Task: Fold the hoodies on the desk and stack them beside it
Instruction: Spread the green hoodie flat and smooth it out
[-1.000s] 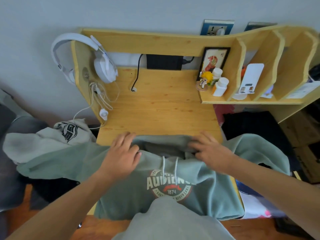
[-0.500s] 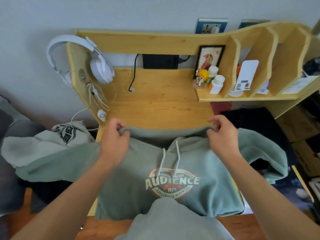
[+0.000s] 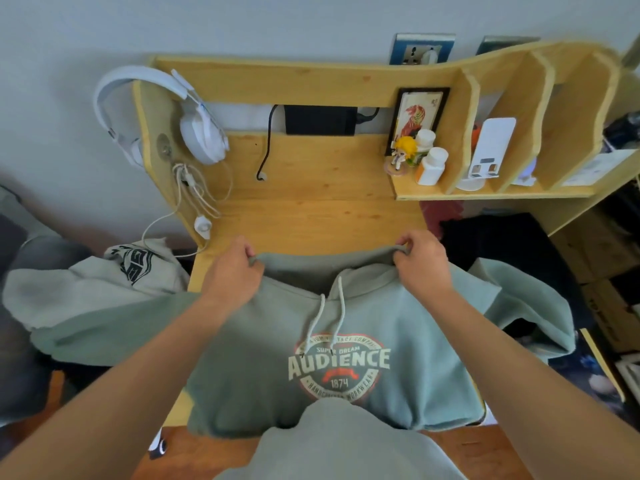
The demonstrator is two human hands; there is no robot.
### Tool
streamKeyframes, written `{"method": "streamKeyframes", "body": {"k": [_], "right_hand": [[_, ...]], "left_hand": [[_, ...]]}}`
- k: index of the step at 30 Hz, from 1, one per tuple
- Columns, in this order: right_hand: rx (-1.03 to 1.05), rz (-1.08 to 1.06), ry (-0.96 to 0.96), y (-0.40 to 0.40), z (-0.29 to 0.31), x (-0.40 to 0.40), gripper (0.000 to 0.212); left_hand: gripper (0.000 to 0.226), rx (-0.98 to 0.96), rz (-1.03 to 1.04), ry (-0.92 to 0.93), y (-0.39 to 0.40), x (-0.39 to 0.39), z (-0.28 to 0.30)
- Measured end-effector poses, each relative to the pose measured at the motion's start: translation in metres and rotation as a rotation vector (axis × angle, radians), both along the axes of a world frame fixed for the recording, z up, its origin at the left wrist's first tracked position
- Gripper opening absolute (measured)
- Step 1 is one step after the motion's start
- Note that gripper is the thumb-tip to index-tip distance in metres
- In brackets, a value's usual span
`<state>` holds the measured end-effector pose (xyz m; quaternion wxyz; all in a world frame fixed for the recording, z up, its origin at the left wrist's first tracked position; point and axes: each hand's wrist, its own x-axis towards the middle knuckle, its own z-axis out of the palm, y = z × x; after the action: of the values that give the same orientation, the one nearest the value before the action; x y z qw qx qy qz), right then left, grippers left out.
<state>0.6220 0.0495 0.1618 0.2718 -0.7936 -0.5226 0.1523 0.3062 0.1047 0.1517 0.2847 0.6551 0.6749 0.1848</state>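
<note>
1. Left hand (image 3: pixel 232 271) is clamped on the far left corner of the green hoodie (image 3: pixel 263 355), fingers curled round the hood edge.
2. Right hand (image 3: pixel 423 265) is clamped on the far right corner of the same edge, pinching a fold of cloth. Hands are well apart, level with each other.
3. The green hoodie lies chest-up on the wooden surface (image 3: pixel 311 209), "AUDIENCE" print facing up, drawstrings (image 3: pixel 332 306) loose down the chest. The hood looks pulled flat between the two grips.
4. Both sleeves hang off the sides of the surface; the hem droops over the near edge.
5. A pale grey hoodie (image 3: pixel 93 282) with a black logo sits crumpled just beside the surface on the left, touching the left sleeve.
6. White headphones (image 3: pixel 194 129) and thin white cables (image 3: pixel 194 192) hang at the far left, near the left hand.
7. Risks, as I judge: uneven pull skews the hood; overhanging sleeves could drag the garment off the surface; the left sleeve may catch the grey hoodie; a forward sweep could snag the cables.
</note>
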Motion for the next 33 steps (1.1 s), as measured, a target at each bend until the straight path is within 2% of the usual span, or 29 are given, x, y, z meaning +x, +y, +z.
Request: {"method": "streamKeyframes", "body": {"k": [2,4,6,7,9,11,13,15,16,18,21,24,25,27,29,33], "right_hand": [[-0.06,0.004,-0.02,-0.008,-0.02,-0.002,0.013],[-0.206,0.01,-0.07,-0.022,-0.045,-0.003,0.024],[-0.404,0.005,-0.092,-0.042,-0.065,-0.005,0.043],[-0.442,-0.012,-0.093,-0.052,-0.073,-0.007,0.048],[-0.351,-0.024,-0.09,-0.069,-0.085,-0.018,0.046],[-0.327,-0.008,0.025,-0.08,-0.092,-0.036,0.035],[-0.507,-0.007,0.327,-0.077,-0.095,-0.057,0.045],[-0.615,-0.063,0.565,-0.068,-0.104,-0.076,0.068],[-0.628,-0.076,0.587,-0.061,-0.108,-0.085,0.077],[-0.694,-0.056,0.489,-0.05,-0.108,-0.105,0.085],[-0.781,-0.05,0.366,-0.045,-0.105,-0.121,0.068],[-0.727,-0.091,0.562,-0.054,-0.096,-0.109,0.026],[-0.721,-0.074,0.616,-0.059,-0.087,-0.101,0.022],[-0.742,0.004,0.608,-0.071,-0.063,-0.079,0.038],[-0.751,0.068,0.558,-0.077,-0.039,-0.057,0.038],[-0.486,-0.003,0.431,-0.049,-0.007,-0.042,0.033]], "left_hand": [[0.015,-0.01,-0.075,0.046,-0.008,0.001,-0.015],[0.014,0.011,-0.166,0.133,-0.021,-0.001,-0.033],[0.027,0.159,-0.306,0.366,-0.037,-0.005,-0.058],[0.035,0.223,-0.384,0.452,-0.045,-0.006,-0.069],[0.04,0.316,-0.545,0.531,-0.057,-0.003,-0.084],[0.044,0.328,-0.646,0.585,-0.064,0.002,-0.09],[0.047,0.29,-0.648,0.618,-0.066,0.008,-0.089],[0.042,0.271,-0.586,0.603,-0.064,0.012,-0.082],[0.039,0.259,-0.546,0.593,-0.063,0.015,-0.079],[0.042,0.194,-0.472,0.588,-0.059,0.017,-0.072],[0.051,0.043,-0.394,0.562,-0.051,0.015,-0.067],[0.055,-0.088,-0.382,0.553,-0.043,0.007,-0.061],[0.054,-0.095,-0.365,0.515,-0.04,0.004,-0.06],[0.05,-0.05,-0.326,0.408,-0.037,-0.004,-0.061],[0.044,0.003,-0.304,0.284,-0.037,-0.008,-0.062],[0.043,0.062,-0.314,0.119,-0.049,-0.008,-0.056]]}}
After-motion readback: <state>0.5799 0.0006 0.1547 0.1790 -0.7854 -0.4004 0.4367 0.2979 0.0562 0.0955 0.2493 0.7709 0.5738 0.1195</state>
